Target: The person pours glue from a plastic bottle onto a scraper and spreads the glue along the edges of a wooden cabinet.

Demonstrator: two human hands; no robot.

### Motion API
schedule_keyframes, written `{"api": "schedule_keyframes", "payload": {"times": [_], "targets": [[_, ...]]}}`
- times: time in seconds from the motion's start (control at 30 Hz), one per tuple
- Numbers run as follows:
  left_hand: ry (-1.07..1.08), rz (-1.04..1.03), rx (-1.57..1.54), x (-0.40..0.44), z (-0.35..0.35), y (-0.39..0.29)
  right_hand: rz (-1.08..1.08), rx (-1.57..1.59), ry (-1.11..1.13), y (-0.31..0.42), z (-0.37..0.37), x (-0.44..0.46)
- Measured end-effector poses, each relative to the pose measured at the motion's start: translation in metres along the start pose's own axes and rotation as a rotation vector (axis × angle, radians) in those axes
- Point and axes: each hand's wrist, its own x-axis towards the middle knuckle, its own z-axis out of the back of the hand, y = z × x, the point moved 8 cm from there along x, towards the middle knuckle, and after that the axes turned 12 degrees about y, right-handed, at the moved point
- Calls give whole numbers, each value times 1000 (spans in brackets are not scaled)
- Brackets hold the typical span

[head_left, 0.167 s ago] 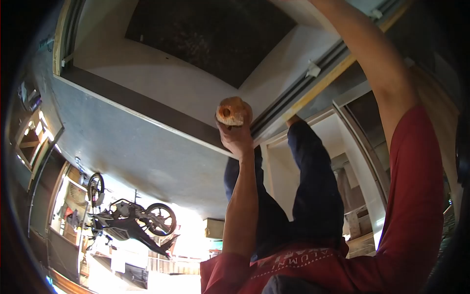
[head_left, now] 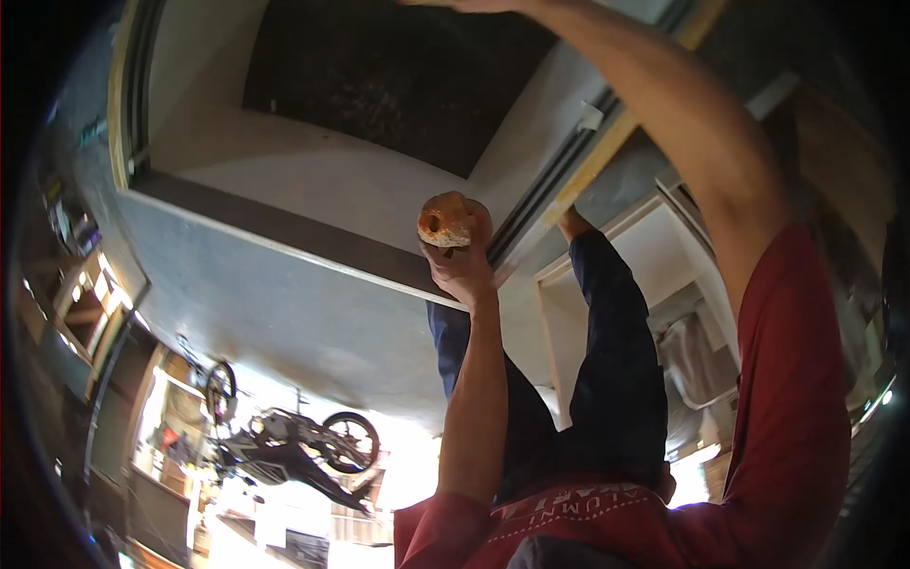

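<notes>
- A motorbike (head_left: 275, 457) stands on the floor (head_left: 303, 313), at the far left and well apart from my hands.
- The open box (head_left: 284, 235), with pale inner walls, has a dark panel (head_left: 389, 85) inside.
- My left hand (head_left: 460, 270) grips the round thing (head_left: 445, 220), orange-brown with a dark hole and a whitish lower edge, above the box's near corner.
- My right hand (head_left: 469, 4) is at the top of the view, above the panel; it is mostly cut off, so I can't tell whether it is open or closed.
- My foot (head_left: 573, 225) is near the box's yellowish edge (head_left: 599, 156).
</notes>
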Motion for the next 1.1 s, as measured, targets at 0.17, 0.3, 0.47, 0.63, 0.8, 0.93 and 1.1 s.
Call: {"api": "schedule_keyframes", "payload": {"times": [0.17,0.3,0.47,0.63,0.8,0.93,1.1], "targets": [[107,11,-43,-21,-4,-7,-348,728,-411,90,24,-172],[138,33,-105,-13,-4,-4,-520,552,-736,208,-17,-350],[137,-48,-242,-8,-4,-2,-1001,714,-793,332,-65,-466],[271,-606,-25,-32,48,-65,-914,1599,-1106,372,-88,-496],[254,-1103,-26,-107,162,-144,-1140,1415,-1101,348,-124,-541],[449,-1047,-134,-157,240,-173,-960,1534,-910,338,42,-504],[391,-981,-284,-216,311,-196,-349,1578,-965,369,170,-432]]}}
